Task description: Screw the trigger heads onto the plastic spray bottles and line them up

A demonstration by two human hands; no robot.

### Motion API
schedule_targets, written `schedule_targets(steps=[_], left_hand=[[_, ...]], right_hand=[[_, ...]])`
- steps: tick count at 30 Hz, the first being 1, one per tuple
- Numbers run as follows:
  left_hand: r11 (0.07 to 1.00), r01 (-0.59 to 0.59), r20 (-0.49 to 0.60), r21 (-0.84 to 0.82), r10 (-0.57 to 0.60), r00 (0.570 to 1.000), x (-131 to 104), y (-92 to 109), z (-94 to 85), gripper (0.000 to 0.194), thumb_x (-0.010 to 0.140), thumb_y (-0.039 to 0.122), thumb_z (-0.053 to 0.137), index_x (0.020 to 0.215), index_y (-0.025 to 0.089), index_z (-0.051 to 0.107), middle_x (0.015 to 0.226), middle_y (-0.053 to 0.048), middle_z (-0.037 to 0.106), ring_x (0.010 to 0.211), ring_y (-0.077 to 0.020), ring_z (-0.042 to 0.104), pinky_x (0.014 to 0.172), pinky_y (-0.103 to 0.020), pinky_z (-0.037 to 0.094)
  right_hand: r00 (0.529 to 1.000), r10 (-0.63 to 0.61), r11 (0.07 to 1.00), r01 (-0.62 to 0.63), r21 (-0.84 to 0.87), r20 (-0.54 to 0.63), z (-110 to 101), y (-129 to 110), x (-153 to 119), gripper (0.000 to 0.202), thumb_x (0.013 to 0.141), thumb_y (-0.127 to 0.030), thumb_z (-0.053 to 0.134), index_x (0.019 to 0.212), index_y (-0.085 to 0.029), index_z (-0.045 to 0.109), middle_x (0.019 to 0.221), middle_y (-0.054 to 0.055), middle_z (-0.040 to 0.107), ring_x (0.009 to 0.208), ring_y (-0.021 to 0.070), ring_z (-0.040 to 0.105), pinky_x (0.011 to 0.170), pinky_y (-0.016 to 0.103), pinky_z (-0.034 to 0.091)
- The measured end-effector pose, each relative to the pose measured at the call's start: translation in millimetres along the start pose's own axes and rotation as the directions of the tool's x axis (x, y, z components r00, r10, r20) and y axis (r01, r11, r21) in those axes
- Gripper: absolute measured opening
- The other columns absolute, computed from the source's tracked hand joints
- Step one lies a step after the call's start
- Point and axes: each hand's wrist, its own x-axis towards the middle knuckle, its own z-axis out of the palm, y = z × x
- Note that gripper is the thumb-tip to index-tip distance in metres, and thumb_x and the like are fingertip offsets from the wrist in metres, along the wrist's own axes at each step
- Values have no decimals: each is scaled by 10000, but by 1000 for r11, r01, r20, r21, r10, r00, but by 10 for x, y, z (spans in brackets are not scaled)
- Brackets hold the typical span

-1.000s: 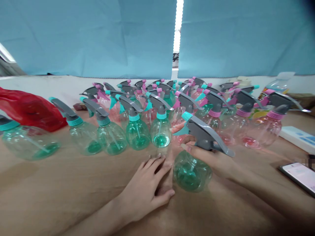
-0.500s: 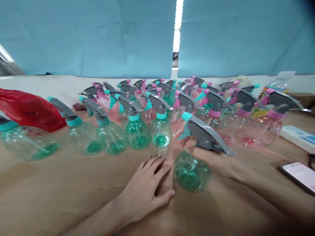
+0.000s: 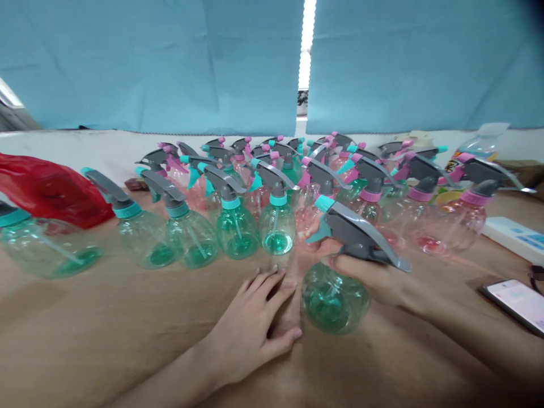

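Gripped at the neck by my right hand [image 3: 361, 271] is a green spray bottle [image 3: 335, 303] with a grey trigger head and turquoise nozzle. It leans slightly, and whether its base touches the table I cannot tell. My left hand [image 3: 259, 323] rests on the wooden table [image 3: 170, 334], fingers spread and holding nothing. Just beyond its fingertips stands a green spray bottle [image 3: 277, 229] with a turquoise collar, and another green bottle [image 3: 237, 232] is beside it.
Several more green and pink spray bottles [image 3: 453, 224] crowd the table's far side. At left lies a red plastic bag [image 3: 55, 190]. To the right are a phone [image 3: 516, 303], a white-and-blue box [image 3: 516, 238] and a large clear labelled bottle [image 3: 484, 141]. A blue curtain [image 3: 148, 68] hangs behind.
My right hand and the spray bottle in it have shifted very slightly to the right. My left hand stays where it was.
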Motion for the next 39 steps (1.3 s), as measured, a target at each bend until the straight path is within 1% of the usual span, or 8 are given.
schedule_targets(steps=[4, 6, 11, 17, 21, 29, 33, 39], left_hand=[[1000, 9, 21, -5, -9, 1000, 8, 10, -12, 568, 879, 449, 565, 1370, 199, 428, 1454, -125, 382, 1325, -313, 335, 1050, -499, 308], [1000, 9, 28, -4, -9, 1000, 5, 11, -14, 573, 878, 452, 567, 1370, 197, 425, 1455, -127, 381, 1328, -314, 332, 1047, -501, 312], [1000, 10, 35, 3, -10, 999, -5, 7, -13, 574, 883, 456, 562, 1374, 195, 420, 1459, -123, 373, 1335, -306, 319, 1058, -493, 298], [1000, 3, 39, 1, -3, 999, 6, 2, -16, 573, 890, 457, 554, 1378, 194, 410, 1458, -120, 375, 1336, -293, 314, 1062, -487, 295], [1000, 13, 37, 0, -13, 999, 7, 13, -22, 569, 887, 453, 560, 1375, 200, 413, 1457, -120, 379, 1332, -299, 326, 1052, -487, 307], [1000, 9, 30, -5, -9, 1000, 4, 11, -20, 567, 890, 461, 552, 1374, 198, 416, 1457, -119, 378, 1334, -298, 323, 1055, -483, 307], [1000, 4, 11, -15, -4, 1000, 0, 1, -7, 569, 885, 468, 556, 1372, 209, 419, 1456, -114, 380, 1326, -308, 334, 1045, -487, 321], [1000, 3, 17, -13, -3, 1000, 3, 0, -4, 573, 884, 458, 563, 1371, 192, 421, 1448, -122, 388, 1328, -307, 328, 1054, -480, 306]], right_hand=[[996, -2, 999, 5, 32, -85, 46, 14, -12, 187, 685, -165, 499, 834, -237, 587, 815, 15, 644, 719, 180, 636, 629, 302, 519], [993, 31, 999, -32, -6, -116, 61, 14, -22, 219, 684, -165, 494, 867, -239, 588, 791, 15, 651, 697, 188, 641, 599, 305, 515], [993, 4, 1000, -4, 2, -118, 65, -8, -26, 298, 679, -151, 493, 943, -245, 593, 824, 6, 664, 660, 166, 631, 599, 292, 512], [997, 38, 999, -35, 38, -63, 57, 9, -12, 480, 700, -135, 501, 1160, -248, 580, 865, 7, 670, 597, 141, 599, 622, 301, 524], [998, 3, 999, -1, 32, -55, 64, 59, -15, 488, 718, -106, 502, 1174, -261, 578, 1048, 21, 662, 649, 129, 614, 656, 287, 534], [998, -17, 999, 19, 39, -67, 57, 88, -26, 253, 743, -146, 511, 937, -263, 624, 965, 19, 674, 824, 180, 670, 703, 300, 564], [997, -21, 999, 24, 35, -72, 65, 95, -28, 317, 740, -139, 521, 1007, -277, 625, 950, 16, 679, 841, 188, 675, 735, 315, 568], [998, 11, 1000, -10, 17, -58, 63, 66, -30, 407, 748, -163, 523, 1127, -292, 597, 1000, 17, 682, 707, 168, 667, 597, 289, 555]])
